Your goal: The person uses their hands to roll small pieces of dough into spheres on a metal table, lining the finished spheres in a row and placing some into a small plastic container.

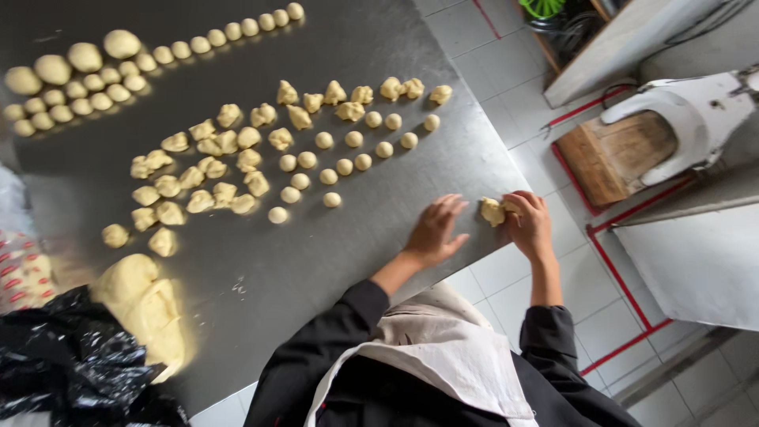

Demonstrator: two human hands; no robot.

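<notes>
Right hand [528,225] pinches dough piece [493,211]; left hand [434,231] seemingly flat.

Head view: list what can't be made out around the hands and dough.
- Left hand: palm flat on the steel table, hiding anything beneath.
- Dough piece: partly covered by right hand fingers.
- Big dough lump: lower end hidden by black plastic bag.

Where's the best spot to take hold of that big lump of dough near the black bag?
Probably the rounded upper end of the big dough lump, coming from the open steel table side. The black plastic bag crowds its lower edge, and the soft mass likely needs a wide, scooping grip.
</notes>
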